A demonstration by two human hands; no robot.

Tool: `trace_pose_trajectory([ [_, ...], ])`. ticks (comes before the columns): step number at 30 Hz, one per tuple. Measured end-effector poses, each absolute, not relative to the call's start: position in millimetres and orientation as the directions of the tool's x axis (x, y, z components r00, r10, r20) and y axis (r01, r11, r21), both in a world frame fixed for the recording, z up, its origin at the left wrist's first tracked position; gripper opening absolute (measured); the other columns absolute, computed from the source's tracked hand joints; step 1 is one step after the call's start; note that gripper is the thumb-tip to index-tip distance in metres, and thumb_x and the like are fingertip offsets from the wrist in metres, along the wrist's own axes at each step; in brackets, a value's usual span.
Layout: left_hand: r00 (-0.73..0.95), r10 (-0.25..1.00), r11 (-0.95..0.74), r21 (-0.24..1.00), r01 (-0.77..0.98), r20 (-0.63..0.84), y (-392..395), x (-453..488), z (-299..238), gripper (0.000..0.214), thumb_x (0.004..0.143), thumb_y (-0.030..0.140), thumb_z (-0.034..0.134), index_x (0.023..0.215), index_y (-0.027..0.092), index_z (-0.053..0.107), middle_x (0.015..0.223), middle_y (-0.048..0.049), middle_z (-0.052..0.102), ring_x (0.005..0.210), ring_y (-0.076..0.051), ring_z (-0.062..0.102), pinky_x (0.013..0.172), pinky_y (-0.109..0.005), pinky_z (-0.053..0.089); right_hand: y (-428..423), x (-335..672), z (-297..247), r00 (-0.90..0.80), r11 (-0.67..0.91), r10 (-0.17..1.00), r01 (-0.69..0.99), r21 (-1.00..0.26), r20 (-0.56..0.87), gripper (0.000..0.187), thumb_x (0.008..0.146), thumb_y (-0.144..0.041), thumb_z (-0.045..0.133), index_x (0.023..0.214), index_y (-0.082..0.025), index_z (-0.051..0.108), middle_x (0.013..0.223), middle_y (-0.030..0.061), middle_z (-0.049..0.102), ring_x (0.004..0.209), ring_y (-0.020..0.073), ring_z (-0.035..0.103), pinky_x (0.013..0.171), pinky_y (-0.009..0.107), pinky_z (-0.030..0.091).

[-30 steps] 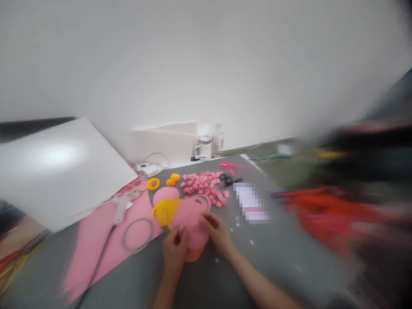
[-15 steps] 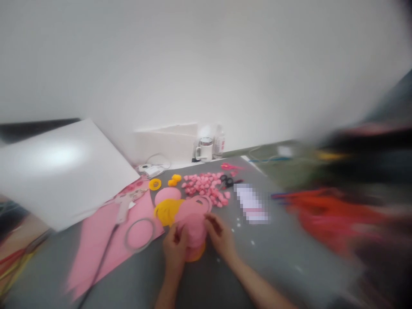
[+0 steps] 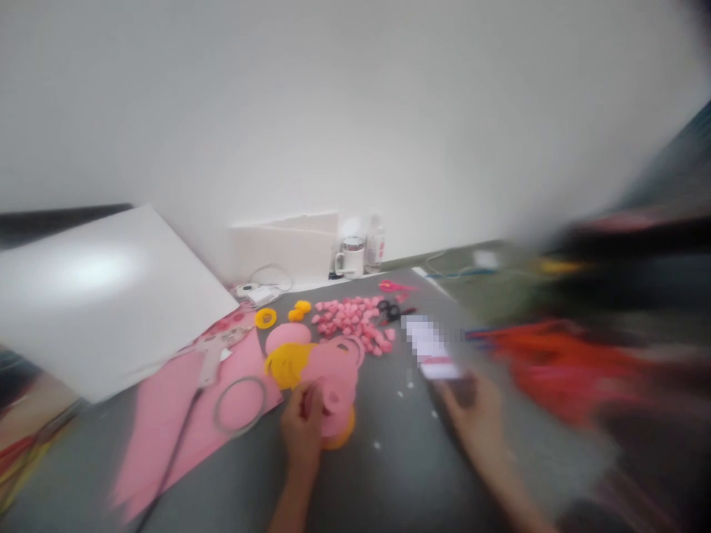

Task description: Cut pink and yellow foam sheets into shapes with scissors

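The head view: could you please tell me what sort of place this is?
Probably a craft workspace: black-handled scissors lie by small pink pieces, and what looks like a glue gun rests on pink sheets.

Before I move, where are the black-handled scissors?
In the head view, the black-handled scissors lie right of centre on the grey table, at the right edge of the pile of small pink pieces.

The single head-worn view looks forward and down from the six o'clock side of the grey worktop point(image 3: 400, 481), fairly near above it, facing the pale wall point(image 3: 355, 111) that fills its twelve o'clock side.
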State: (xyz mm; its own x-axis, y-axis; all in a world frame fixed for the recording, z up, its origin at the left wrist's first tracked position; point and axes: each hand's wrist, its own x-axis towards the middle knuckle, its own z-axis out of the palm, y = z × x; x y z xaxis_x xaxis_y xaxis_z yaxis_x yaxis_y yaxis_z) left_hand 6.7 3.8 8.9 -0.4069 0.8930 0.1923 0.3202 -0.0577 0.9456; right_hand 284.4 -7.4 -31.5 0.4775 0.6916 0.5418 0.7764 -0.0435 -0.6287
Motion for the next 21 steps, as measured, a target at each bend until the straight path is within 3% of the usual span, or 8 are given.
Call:
trace_pose_trajectory([
  [5,-0.457,0.864,-0.071,0.948,0.309,0.213,6.3,5.0,0.5,0.037,0.067,0.044,0.059,0.088,0.015,0.066,0.089,-0.0097,0.068,0.082,-0.022,0.062,0.073,-0.033,0.049,4.3,291.6,-33.8,0.388,-0.044,0.737,0.845,-0.534,0.554,0.083,0.067,-0.060,0.057,0.127,-0.007,0.035,0.123,0.0223,0.038,0.113,0.0367,0.038,0.087,0.049,0.036],
  [10,-0.462,0.847,-0.102,0.933,0.344,0.263,7.1,4.0,-3.1,0.034,0.071,0.036,0.055,0.097,0.018,0.065,0.100,-0.0093,0.067,0.095,-0.023,0.060,0.083,-0.034,0.047,14.1,269.4,-21.9,0.295,0.066,0.690,0.883,-0.464,0.661,0.062,0.076,-0.046,0.054,0.125,-0.011,0.039,0.124,0.0213,0.038,0.119,0.0369,0.034,0.092,0.053,0.031],
  [12,-0.461,0.846,-0.106,0.931,0.350,0.270,6.9,3.4,-3.4,0.033,0.072,0.034,0.053,0.099,0.018,0.064,0.102,-0.0092,0.066,0.098,-0.023,0.059,0.086,-0.034,0.046,18.0,262.1,-18.7,0.292,0.050,0.702,0.890,-0.454,0.649,0.064,0.075,-0.048,0.055,0.125,-0.012,0.039,0.124,0.0220,0.040,0.118,0.0389,0.035,0.090,0.055,0.031],
  [16,-0.467,0.851,-0.091,0.942,0.323,0.242,5.6,3.4,-2.7,0.034,0.073,0.034,0.053,0.101,0.017,0.065,0.105,-0.0101,0.066,0.099,-0.023,0.059,0.086,-0.034,0.046,21.5,263.4,-21.0,0.370,-0.126,0.788,0.880,-0.458,0.493,0.072,0.069,-0.053,0.058,0.124,-0.011,0.040,0.117,0.0253,0.046,0.107,0.0419,0.044,0.081,0.052,0.036],
  [21,-0.460,0.860,-0.083,0.951,0.297,0.219,4.9,5.9,0.2,0.033,0.073,0.038,0.055,0.094,0.017,0.068,0.100,-0.0105,0.069,0.096,-0.024,0.061,0.083,-0.036,0.048,23.4,287.9,-22.9,0.345,-0.201,0.873,0.898,-0.391,0.344,0.071,0.068,-0.050,0.060,0.124,-0.009,0.043,0.094,0.0213,0.062,0.079,0.0349,0.059,0.069,0.043,0.040],
])
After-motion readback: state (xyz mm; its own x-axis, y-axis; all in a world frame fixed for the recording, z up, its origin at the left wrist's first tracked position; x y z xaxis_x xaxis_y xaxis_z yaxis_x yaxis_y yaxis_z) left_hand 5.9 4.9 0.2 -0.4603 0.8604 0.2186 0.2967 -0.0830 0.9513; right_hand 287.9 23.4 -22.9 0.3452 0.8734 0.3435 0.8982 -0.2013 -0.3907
